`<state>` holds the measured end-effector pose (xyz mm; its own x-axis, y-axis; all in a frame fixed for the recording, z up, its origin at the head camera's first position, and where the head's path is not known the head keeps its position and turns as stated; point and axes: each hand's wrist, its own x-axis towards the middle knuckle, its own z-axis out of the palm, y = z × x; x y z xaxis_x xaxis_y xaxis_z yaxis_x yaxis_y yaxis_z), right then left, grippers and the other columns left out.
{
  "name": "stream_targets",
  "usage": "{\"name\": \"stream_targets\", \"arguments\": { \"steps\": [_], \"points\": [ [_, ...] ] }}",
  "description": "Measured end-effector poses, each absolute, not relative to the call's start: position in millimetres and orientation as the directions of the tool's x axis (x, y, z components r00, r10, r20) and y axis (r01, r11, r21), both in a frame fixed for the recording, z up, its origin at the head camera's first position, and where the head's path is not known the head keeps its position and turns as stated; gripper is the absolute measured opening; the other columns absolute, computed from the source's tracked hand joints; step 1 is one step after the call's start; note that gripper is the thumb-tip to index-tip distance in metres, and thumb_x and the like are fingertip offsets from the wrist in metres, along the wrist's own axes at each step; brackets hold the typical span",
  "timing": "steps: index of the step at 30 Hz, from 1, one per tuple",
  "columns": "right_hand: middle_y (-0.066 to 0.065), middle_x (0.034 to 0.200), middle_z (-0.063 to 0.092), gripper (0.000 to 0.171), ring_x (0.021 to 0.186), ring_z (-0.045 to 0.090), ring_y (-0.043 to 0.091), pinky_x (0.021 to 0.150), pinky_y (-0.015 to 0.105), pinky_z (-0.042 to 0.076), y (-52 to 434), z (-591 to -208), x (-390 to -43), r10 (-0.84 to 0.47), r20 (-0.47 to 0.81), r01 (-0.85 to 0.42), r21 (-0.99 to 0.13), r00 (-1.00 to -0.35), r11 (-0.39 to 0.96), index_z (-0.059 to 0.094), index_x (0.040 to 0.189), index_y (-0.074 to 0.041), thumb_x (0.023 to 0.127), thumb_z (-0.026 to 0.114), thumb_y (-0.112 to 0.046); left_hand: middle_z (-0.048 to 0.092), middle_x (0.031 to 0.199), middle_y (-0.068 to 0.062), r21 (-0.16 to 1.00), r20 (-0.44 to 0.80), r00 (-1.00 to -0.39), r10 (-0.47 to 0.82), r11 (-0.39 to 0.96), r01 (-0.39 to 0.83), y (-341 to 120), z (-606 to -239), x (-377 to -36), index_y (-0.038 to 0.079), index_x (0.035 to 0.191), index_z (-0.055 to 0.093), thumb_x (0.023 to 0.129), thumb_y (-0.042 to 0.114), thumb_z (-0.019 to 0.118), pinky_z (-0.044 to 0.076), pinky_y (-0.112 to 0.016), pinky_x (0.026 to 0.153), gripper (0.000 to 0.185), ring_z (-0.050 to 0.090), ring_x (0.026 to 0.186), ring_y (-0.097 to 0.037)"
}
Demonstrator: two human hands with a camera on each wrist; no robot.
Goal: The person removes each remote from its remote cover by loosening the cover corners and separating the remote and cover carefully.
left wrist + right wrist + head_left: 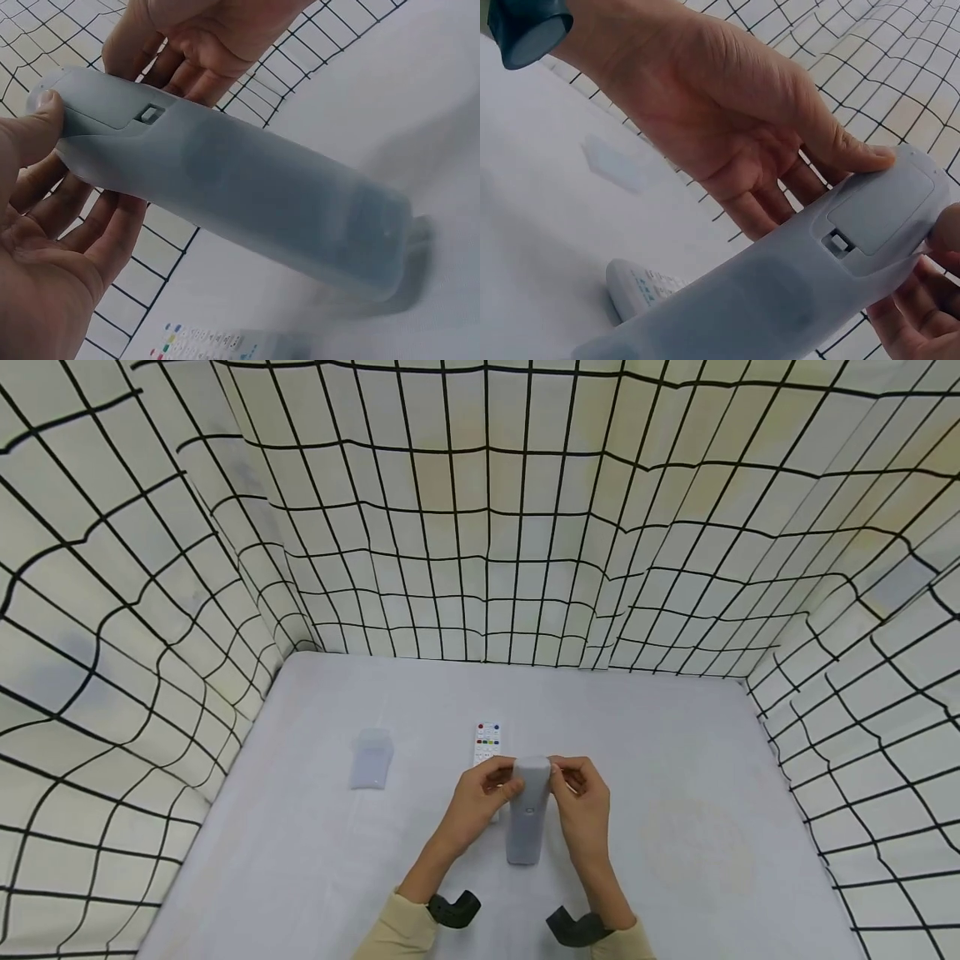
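A pale grey remote control stands tilted, its back with the battery cover towards me. A frosted translucent sleeve covers its lower part, leaving the upper end of the back bare. My left hand pinches the upper end from the left, thumb on the back and fingers beneath. From the right, my right hand holds the same end, its thumb lying along the edge by the battery cover. The sleeve's lower end points down towards the table.
A second, white remote control with coloured buttons lies face up behind the hands, partly hidden by them. Another translucent sleeve lies flat to the left on the white table. Black netting over pale walls encloses the table's back and sides.
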<state>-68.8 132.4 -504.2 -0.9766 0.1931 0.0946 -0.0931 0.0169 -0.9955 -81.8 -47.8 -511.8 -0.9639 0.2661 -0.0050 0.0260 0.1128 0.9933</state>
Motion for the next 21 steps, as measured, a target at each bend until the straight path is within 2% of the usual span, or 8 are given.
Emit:
{"name": "stream_targets", "arguments": {
  "steps": [4,9,13,17,21],
  "points": [
    [0.015,0.124,0.068,0.021,0.114,0.068,0.008,0.091,0.022,0.059,134.7,-505.7,-66.6,0.157,0.117,-0.116,-0.993,-0.981,0.015,0.066,0.117,0.005,0.101,0.069,-0.008,0.069,0.135,-0.011,0.997,-0.006,-0.960,0.281,0.074,0.015,-49.9,-512.3,-81.5,0.012,0.140,0.061,0.099,0.023,0.073,0.053,-0.025,0.100,0.044,0.066,0.123,-0.025],
    [0.015,0.127,0.067,0.023,0.118,0.065,0.006,0.096,0.020,0.056,138.1,-509.4,-65.3,0.132,0.111,-0.113,-0.994,-0.985,-0.005,0.065,0.119,0.006,0.102,0.067,-0.009,0.064,0.144,-0.014,0.999,-0.032,-0.942,0.335,0.027,-0.025,-53.0,-513.6,-81.5,0.012,0.149,0.053,0.101,0.023,0.071,0.051,-0.039,0.110,0.052,0.061,0.133,-0.031],
    [0.015,0.127,0.066,0.024,0.118,0.065,0.009,0.098,0.019,0.055,139.2,-509.2,-63.7,0.115,0.093,-0.097,-0.995,-0.989,-0.027,0.064,0.122,0.005,0.102,0.066,-0.009,0.062,0.147,-0.016,0.996,-0.075,-0.936,0.345,-0.015,-0.085,-54.9,-515.1,-81.7,0.012,0.152,0.050,0.108,0.028,0.060,0.050,-0.045,0.112,0.048,0.060,0.136,-0.029],
    [0.012,0.124,0.067,0.025,0.114,0.067,0.012,0.093,0.020,0.057,140.2,-508.9,-63.2,0.100,0.061,-0.065,-0.997,-0.993,-0.043,0.064,0.126,0.000,0.103,0.066,-0.011,0.064,0.142,-0.016,0.994,-0.086,-0.942,0.325,-0.040,-0.105,-55.0,-515.8,-82.4,0.009,0.148,0.053,0.110,0.034,0.053,0.054,-0.035,0.104,0.045,0.064,0.127,-0.019],
    [0.005,0.116,0.069,0.028,0.104,0.068,0.010,0.085,0.021,0.058,142.5,-509.9,-64.5,0.057,0.022,-0.026,-0.997,-0.998,-0.066,0.061,0.129,0.000,0.103,0.065,-0.011,0.068,0.134,-0.018,0.995,-0.081,-0.952,0.294,-0.032,-0.095,-54.0,-514.0,-81.6,0.005,0.140,0.059,0.109,0.029,0.057,0.055,-0.025,0.094,0.039,0.066,0.114,-0.011]
  ]
}}
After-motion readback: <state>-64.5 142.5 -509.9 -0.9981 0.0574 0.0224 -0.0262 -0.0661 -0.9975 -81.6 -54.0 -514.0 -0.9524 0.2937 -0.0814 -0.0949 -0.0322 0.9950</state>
